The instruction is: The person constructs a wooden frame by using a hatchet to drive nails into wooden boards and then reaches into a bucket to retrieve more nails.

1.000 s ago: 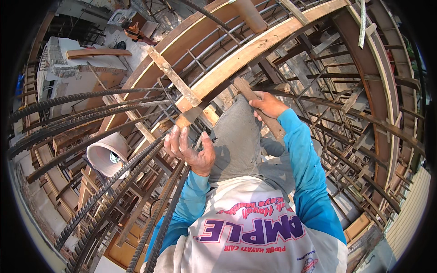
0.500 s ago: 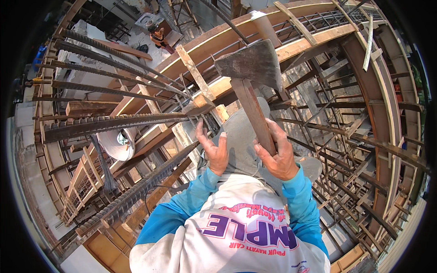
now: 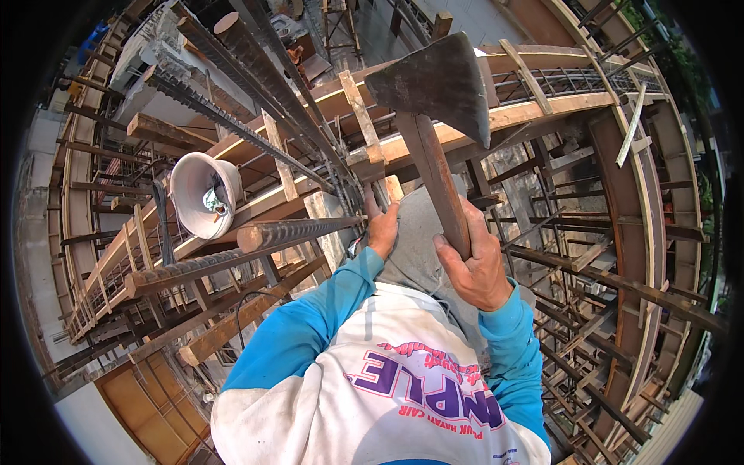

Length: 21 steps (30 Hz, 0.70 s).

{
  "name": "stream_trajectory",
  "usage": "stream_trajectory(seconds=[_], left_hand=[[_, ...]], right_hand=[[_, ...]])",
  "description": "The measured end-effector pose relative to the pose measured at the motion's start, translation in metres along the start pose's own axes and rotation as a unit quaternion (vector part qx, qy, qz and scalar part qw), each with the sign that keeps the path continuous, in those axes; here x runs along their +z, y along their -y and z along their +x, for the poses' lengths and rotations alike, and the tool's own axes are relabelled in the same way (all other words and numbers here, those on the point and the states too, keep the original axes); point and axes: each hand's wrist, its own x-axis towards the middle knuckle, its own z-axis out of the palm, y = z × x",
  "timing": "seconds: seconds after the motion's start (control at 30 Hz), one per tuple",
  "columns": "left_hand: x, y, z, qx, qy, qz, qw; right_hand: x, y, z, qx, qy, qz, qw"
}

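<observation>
While my right hand (image 3: 479, 262) is gripping the hatchet (image 3: 431, 155) low on its handle, the blade is standing up in front of the long formwork (image 3: 496, 120), and as far as I can judge it isn't biting into anything. My left hand (image 3: 382, 229) is reaching forward near the foot of the rebar (image 3: 302, 230), thumb and finger spread; honestly can't tell whether it's touching a bar or the small wood block (image 3: 394, 187) just beyond.

So, progress-wise: I'm having the tool in hand, that bit's done, but I'm not seeing any cut being made. The battens (image 3: 360, 116) are already lying across the formwork, and the steel cage (image 3: 570, 82) inside is showing from above, so I'd call it assembled but unfilled along there. How much is remaining around my left hand, I'm not managing to make out. The bucket (image 3: 186, 194) is showing off to the left, well apart from both hands.
</observation>
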Motion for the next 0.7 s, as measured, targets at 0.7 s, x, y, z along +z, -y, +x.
stream_trajectory(seconds=[0.7], left_hand=[[0.009, 0.006, -0.015, 0.028, -0.025, 0.021, 0.999]], right_hand=[[0.040, -0.042, 0.020, -0.010, -0.104, -0.053, 0.993]])
